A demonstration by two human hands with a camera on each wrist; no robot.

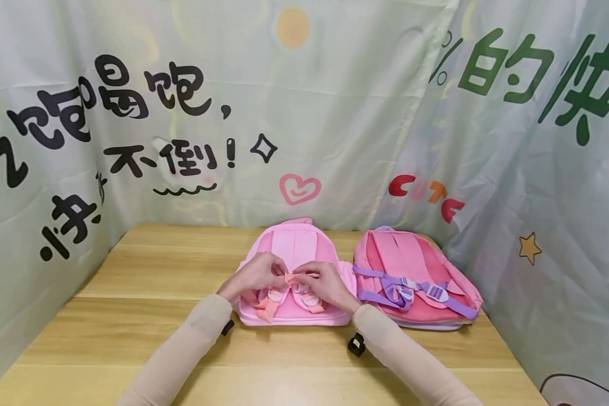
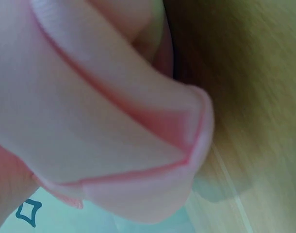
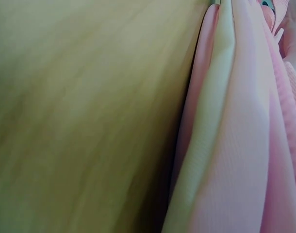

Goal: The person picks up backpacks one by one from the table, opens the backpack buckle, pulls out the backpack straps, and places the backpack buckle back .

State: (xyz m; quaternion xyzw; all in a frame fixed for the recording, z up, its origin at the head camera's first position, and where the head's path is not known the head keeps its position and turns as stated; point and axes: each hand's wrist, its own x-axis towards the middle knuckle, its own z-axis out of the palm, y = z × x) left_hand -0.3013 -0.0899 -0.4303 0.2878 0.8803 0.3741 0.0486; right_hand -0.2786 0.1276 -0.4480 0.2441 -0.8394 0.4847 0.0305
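A light pink backpack (image 1: 291, 239) lies on the table with its shoulder-strap side up. My left hand (image 1: 260, 272) and my right hand (image 1: 326, 282) meet over its middle, where their fingertips pinch a peach-orange strap (image 1: 290, 277) from both sides. More orange webbing (image 1: 268, 311) and pale buckles hang just below the fingers. Whether the strap is knotted or buckled there is too small to tell. In the left wrist view, blurred pink fabric (image 2: 90, 126) of the backpack fills much of the picture. The right wrist view holds the backpack's side (image 3: 240, 136), with only a sliver of a hand at the edge.
Right beside it lies a second, darker pink backpack (image 1: 411, 254), its purple straps (image 1: 408, 287) gathered across the front. Both are on a wooden table (image 1: 172, 316). Printed curtains (image 1: 335, 124) close off the back and both sides.
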